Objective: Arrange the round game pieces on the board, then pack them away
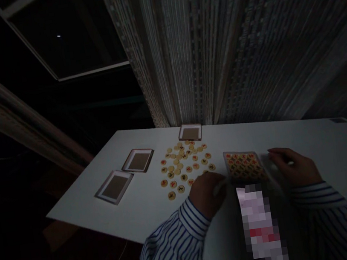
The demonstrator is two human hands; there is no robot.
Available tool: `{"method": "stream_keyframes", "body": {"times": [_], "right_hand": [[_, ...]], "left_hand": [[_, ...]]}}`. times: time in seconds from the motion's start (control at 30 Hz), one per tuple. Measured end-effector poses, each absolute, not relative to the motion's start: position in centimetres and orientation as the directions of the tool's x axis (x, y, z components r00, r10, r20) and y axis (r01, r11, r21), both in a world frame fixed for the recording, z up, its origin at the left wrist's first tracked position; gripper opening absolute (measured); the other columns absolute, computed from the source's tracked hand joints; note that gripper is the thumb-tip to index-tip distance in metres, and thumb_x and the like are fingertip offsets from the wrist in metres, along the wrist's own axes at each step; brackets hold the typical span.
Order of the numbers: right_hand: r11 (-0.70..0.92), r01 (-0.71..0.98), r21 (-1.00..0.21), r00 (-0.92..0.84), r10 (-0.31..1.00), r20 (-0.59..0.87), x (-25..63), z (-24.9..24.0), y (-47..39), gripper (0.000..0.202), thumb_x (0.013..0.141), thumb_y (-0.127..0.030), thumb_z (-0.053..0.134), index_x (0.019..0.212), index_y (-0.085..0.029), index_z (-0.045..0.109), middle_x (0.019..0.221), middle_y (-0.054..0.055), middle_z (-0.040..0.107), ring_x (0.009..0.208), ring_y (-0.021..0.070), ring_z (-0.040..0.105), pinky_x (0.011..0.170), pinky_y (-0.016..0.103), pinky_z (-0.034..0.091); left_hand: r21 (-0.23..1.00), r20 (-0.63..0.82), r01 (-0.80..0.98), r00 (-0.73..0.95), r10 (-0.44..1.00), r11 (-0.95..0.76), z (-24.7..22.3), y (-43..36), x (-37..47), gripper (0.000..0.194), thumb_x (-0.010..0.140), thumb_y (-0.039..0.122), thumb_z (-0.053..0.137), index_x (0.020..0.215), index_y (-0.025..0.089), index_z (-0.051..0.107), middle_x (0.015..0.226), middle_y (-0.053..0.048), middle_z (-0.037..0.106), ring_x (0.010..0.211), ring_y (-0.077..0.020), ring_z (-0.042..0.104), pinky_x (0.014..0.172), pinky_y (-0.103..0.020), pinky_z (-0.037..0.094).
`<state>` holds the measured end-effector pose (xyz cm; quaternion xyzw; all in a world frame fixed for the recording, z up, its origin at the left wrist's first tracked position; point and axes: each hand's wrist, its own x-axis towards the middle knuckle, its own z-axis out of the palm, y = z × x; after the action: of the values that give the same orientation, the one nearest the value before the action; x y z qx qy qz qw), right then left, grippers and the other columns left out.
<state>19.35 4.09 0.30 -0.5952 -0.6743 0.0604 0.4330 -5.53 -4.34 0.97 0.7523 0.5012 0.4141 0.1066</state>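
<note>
A shallow box (245, 166) filled with rows of Chinese chess pieces, red characters at the back and dark ones in front, lies between my hands. My left hand (208, 191) is closed just off the box's near left corner, with a pale strip showing at its fingers. To the right of the box, my right hand (297, 167) is curled closed, a small pale spot at its fingertips. Something faint and translucent shows between it and the box. What either hand pinches is too dark to make out. Loose round chess pieces (181, 188) spread left of the box, some partly behind my left hand.
Two shallow framed trays (114, 187) lie at the table's left, and another tray (190, 132) stands at the back edge. A blurred-out pinkish object (259, 225) is in front of the box. A striped curtain (176, 60) hangs behind the white table (83, 198). The room is dim.
</note>
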Motion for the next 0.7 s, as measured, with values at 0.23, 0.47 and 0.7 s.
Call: {"method": "stream_keyframes", "body": {"times": [0.23, 0.47, 0.7], "right_hand": [[0.400, 0.715, -0.574, -0.090, 0.867, 0.491, 18.0, 2.4, 4.7, 0.041, 0.073, -0.053, 0.048, 0.085, -0.018, 0.065, 0.075, 0.007, 0.067, 0.064, 0.0191, 0.060, 0.059, 0.033, 0.049], [0.564, 0.706, -0.428, -0.366, 0.808, 0.462, 14.9, 4.2, 5.2, 0.030, 0.078, -0.043, 0.045, 0.082, -0.020, 0.064, 0.080, 0.008, 0.068, 0.071, 0.0204, 0.063, 0.062, 0.033, 0.050], [0.666, 0.703, -0.249, -0.589, 0.741, 0.323, 12.3, 4.3, 6.1, 0.028, 0.082, -0.035, 0.043, 0.086, -0.019, 0.065, 0.080, 0.007, 0.069, 0.072, 0.0192, 0.063, 0.065, 0.032, 0.048]], "left_hand": [[0.603, 0.500, 0.725, -0.020, 0.866, -0.332, 2.7, -2.4, -12.7, 0.015, 0.078, 0.023, 0.055, 0.090, 0.017, 0.063, 0.083, -0.005, 0.067, 0.075, -0.0148, 0.061, 0.072, -0.029, 0.050], [0.656, 0.439, 0.739, -0.205, 0.875, -0.156, 1.8, 1.3, -18.1, 0.019, 0.077, 0.026, 0.052, 0.088, 0.015, 0.064, 0.084, -0.006, 0.068, 0.072, -0.0145, 0.062, 0.068, -0.027, 0.052], [0.689, 0.398, 0.721, -0.295, 0.868, -0.071, -0.3, 2.0, -20.7, 0.022, 0.079, 0.029, 0.050, 0.088, 0.016, 0.065, 0.085, -0.006, 0.069, 0.078, -0.0164, 0.063, 0.074, -0.030, 0.051]]}}
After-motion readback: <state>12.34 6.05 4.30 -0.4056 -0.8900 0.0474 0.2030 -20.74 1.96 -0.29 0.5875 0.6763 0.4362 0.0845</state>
